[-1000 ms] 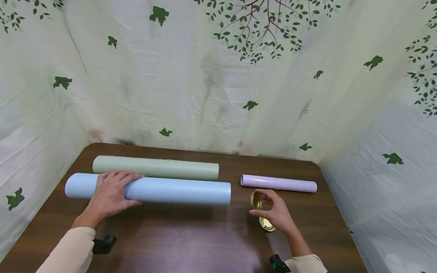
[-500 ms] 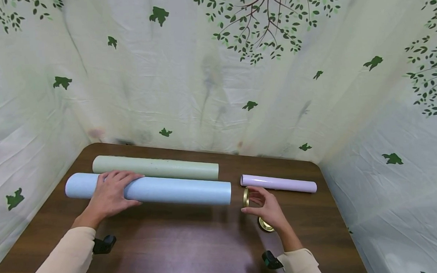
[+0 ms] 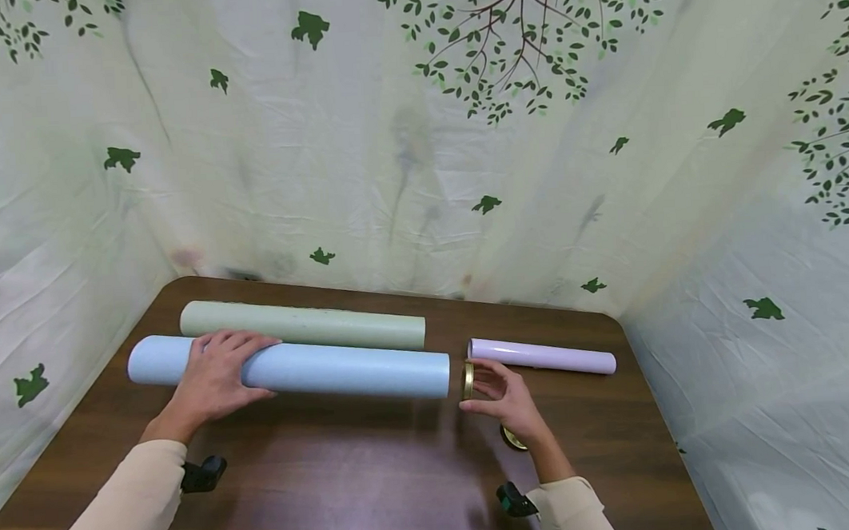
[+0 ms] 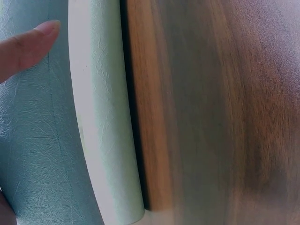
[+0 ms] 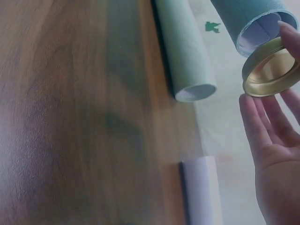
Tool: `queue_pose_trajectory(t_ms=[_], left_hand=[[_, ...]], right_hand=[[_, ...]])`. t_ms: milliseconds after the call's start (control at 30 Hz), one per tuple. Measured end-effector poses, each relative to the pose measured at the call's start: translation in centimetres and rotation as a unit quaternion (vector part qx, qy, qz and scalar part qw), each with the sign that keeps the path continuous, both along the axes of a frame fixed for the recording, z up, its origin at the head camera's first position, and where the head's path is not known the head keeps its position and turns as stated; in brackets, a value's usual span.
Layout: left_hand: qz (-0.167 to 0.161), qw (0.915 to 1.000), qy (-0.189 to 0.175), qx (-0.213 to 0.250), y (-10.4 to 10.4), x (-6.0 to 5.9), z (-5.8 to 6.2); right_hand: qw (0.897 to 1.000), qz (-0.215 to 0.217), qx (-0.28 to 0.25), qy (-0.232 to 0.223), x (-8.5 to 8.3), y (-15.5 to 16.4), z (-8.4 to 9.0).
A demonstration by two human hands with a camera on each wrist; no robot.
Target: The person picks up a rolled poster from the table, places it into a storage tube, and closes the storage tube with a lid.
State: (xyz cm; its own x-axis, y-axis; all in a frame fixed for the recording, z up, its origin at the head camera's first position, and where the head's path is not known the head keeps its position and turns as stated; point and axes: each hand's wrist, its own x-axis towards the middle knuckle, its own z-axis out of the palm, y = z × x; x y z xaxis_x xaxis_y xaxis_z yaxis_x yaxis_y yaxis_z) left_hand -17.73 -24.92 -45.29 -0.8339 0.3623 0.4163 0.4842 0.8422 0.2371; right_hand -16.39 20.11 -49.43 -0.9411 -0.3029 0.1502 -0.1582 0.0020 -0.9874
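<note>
The right hand pinches a gold cap between thumb and fingertips, its grip closed on the rim with the other fingers spread loosely behind it. The cap stands on edge, its hollow side facing the open end of the blue tube. Over the last second the hand has carried the cap leftward toward that end: it was first well to the right of the tube, close to the near side of the lilac tube, and now it sits just beside the tube's mouth, with only a thin gap showing. In the right wrist view the cap hangs directly in front of the tube's rim, and I cannot tell whether they touch yet. By the look of it the cap is lined up to go on that end, and what is left is the final push.

The left hand has not moved; it lies flat over the blue tube well away from its open end, fingers fairly straight, pressing it down on the counter so it cannot roll.

Behind the blue tube lies a green tube, alongside it. A second gold cap rests on the counter to the right of the blue tube's mouth, partly hidden by the right wrist.
</note>
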Motion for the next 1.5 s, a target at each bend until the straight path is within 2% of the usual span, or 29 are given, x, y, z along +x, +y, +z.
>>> queue_pose_trajectory(t_ms=[333, 800, 1500], left_hand=[[-0.001, 1.0000, -0.003, -0.002, -0.1, 0.0, 0.1], [-0.001, 0.9999, -0.014, -0.003, 0.0, -0.1, 0.1], [0.000, 0.9999, -0.010, -0.001, 0.2, -0.2, 0.1]], right_hand=[[0.999, 0.011, -0.037, -0.013, -0.5, -0.7, 0.1], [0.997, 0.038, -0.066, 0.001, -1.0, -1.4, -0.1], [0.998, 0.032, -0.051, -0.006, -1.2, -1.9, -0.2]])
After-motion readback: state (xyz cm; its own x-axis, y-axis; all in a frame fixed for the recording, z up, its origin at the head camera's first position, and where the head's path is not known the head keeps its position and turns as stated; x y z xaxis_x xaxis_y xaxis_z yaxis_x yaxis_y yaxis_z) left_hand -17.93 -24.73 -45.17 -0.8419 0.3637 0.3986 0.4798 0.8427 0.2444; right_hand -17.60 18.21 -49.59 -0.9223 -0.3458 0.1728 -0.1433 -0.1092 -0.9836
